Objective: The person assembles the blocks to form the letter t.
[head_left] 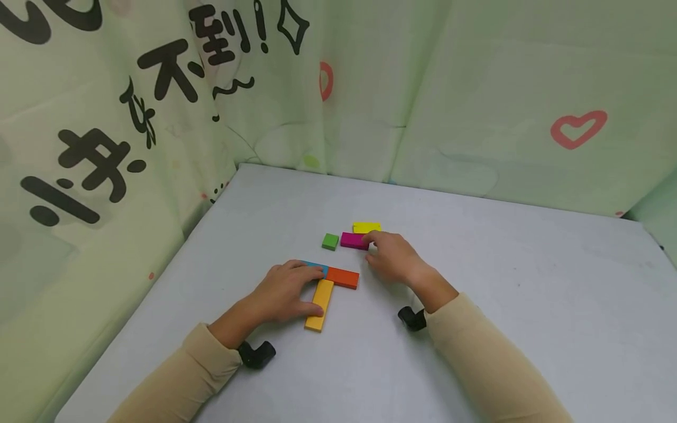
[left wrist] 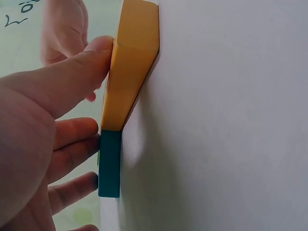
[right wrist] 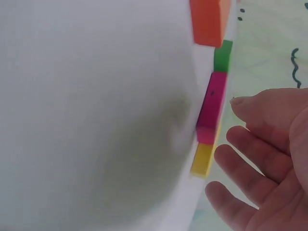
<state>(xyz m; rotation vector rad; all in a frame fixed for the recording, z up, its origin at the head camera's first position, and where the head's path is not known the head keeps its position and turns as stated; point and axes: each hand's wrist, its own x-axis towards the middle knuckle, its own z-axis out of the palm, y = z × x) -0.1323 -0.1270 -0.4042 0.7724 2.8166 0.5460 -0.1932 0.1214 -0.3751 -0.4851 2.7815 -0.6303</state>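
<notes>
My left hand [head_left: 288,292] rests over two flat blocks, its fingers extended. The thumb touches an amber block [head_left: 325,289], while the other fingers lie on a blue block [head_left: 317,265], partly hiding it. End to end with the blue block lies an orange-red block [head_left: 344,278]; the amber one runs toward me from where they meet, like a T. Farther off, my right hand [head_left: 394,257] hovers at the right end of a magenta block [head_left: 352,240]. In the right wrist view its loosely bent fingers appear apart from the magenta block [right wrist: 211,107], holding nothing.
Behind the magenta block lies a yellow block [head_left: 367,227], and a small green block [head_left: 330,241] sits to its left. All lie on a white table [head_left: 476,352]. A pale green curtain [head_left: 476,88] with black writing and hearts borders the table's left and far edges.
</notes>
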